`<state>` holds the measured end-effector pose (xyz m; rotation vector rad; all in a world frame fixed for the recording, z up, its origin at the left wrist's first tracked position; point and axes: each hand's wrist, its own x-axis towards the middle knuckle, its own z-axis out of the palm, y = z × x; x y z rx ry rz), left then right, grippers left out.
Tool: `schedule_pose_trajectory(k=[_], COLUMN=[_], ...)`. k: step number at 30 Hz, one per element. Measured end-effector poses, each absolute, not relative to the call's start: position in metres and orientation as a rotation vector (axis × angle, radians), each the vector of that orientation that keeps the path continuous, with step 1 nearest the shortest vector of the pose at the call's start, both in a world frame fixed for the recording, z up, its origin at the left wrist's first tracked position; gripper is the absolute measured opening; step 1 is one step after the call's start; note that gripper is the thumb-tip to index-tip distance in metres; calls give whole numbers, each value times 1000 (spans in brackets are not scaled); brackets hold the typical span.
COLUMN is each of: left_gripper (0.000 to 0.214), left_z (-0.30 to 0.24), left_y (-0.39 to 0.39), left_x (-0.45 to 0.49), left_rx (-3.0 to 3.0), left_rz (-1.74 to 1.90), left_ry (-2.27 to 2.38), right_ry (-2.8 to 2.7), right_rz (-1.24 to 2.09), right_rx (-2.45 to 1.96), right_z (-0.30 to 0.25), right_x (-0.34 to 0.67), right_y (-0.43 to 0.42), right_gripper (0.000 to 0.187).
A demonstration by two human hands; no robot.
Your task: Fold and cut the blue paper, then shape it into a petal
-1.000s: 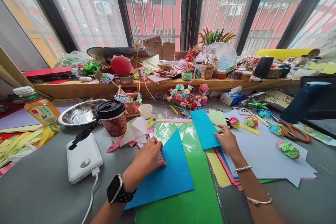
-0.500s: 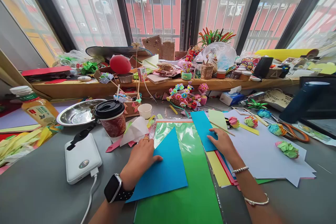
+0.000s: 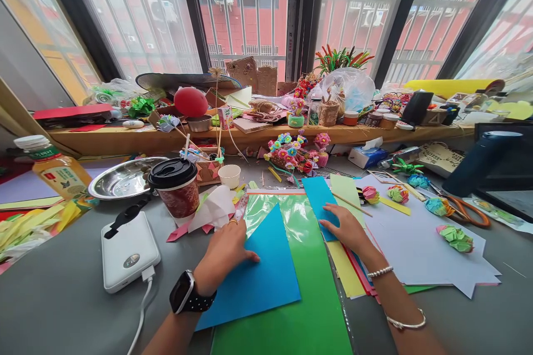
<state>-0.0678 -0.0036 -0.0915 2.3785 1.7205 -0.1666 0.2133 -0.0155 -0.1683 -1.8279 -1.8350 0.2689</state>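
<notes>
My left hand [image 3: 225, 252] lies with fingers stretched on the left edge of a large blue paper sheet [image 3: 262, 272] that rests on a green plastic sheet [image 3: 308, 294]. A black watch sits on that wrist. My right hand [image 3: 345, 227] lies flat, fingers spread, on a smaller blue paper piece [image 3: 318, 199] at the green sheet's right edge. Under and beside it are yellow, red and pale lilac sheets [image 3: 416, 244]. Neither hand grips anything.
A lidded paper cup [image 3: 177, 188], a white power bank [image 3: 129, 252] with cable, a metal bowl [image 3: 120, 180] and a juice bottle [image 3: 54, 169] stand at left. Folded paper flowers [image 3: 456, 236] and orange scissors [image 3: 466, 208] lie at right. A cluttered wooden shelf [image 3: 250, 136] runs along the window.
My right hand slid left along the small blue piece toward the green sheet. My left hand flattened and shifted slightly left on the large blue sheet; the small patterned item under it no longer shows.
</notes>
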Motion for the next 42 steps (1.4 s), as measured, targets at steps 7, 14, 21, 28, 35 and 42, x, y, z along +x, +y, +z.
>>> schedule_pose_trajectory(k=[7, 14, 21, 28, 35, 42], left_gripper=[45, 42, 23, 28, 38, 38], left_z=[-97, -99, -104, -89, -72, -91], left_y=[-2, -3, 2, 12, 10, 2], left_x=[-68, -66, -72, -86, -93, -64], left_rx=[2339, 2320, 2314, 2264, 2100, 2145], left_rz=[-150, -163, -104, 93, 491, 501], left_ry=[1682, 1657, 1523, 1469, 1435, 1276], right_ry=[-2199, -2356, -2324, -2286, -2040, -1739], right_rz=[521, 613, 611, 578, 715, 998], right_rx=[-1687, -1464, -1492, -1538, -1365, -1285], right_z=[-158, -150, -150, -153, -145, -141], right_x=[191, 180, 181, 183, 176, 162], right_y=[-23, -25, -25, -25, -29, -37], right_gripper=[71, 72, 72, 71, 53, 37])
